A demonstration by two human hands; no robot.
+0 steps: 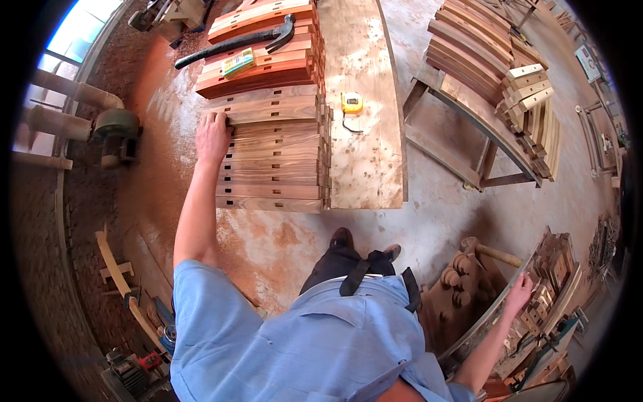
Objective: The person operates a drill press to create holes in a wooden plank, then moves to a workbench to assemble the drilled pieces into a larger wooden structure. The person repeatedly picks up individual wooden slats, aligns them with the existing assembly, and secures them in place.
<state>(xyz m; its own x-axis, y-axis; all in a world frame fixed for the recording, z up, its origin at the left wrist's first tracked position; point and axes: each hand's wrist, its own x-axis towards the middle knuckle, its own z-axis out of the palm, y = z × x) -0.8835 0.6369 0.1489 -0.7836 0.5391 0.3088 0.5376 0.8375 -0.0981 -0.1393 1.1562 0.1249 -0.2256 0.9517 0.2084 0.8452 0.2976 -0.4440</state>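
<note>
left hand [213,136] is flat on the left end of the slats [274,154] stacked on the counter [367,167], fingers curled over one edge, not really gripping. right hand [519,293] is way off to the near right, fingers on the edge of a board [495,305]; looks like a loose hold but it's too small to tell. tape measure [351,102] sits just right of the slats, hammer [234,41] on the far stack.

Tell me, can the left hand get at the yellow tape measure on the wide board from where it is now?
Probably yes. The left hand rests on the near edge of the stacked wooden pieces, and the yellow tape measure lies in the open on the wide board just beyond the stack. Nothing covers it.
</note>
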